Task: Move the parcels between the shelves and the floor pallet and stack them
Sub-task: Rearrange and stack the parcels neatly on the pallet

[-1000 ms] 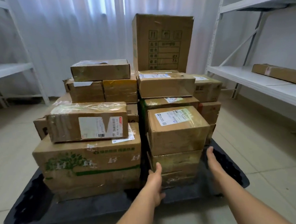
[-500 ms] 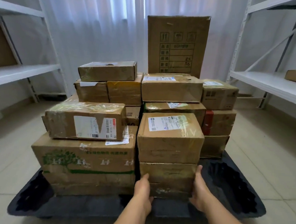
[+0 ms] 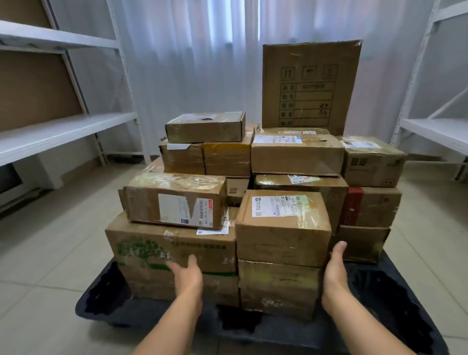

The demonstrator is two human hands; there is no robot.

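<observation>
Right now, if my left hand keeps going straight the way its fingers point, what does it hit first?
Most likely the front of the big box with the green tree print. The left hand is open, fingers aimed at that face. Depth is unclear, so it may be almost touching.

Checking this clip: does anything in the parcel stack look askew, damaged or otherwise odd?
Yes. The taped parcel on the green-printed box sits skewed, its left end overhanging. A loose label pokes out beneath it. The tall carton at the back stands on end, tilted slightly. Nothing looks spilled.

Parcels (image 3: 283, 228): about fourteen. Pallet (image 3: 399, 302): one. Hands (image 3: 188, 275): two.
</observation>
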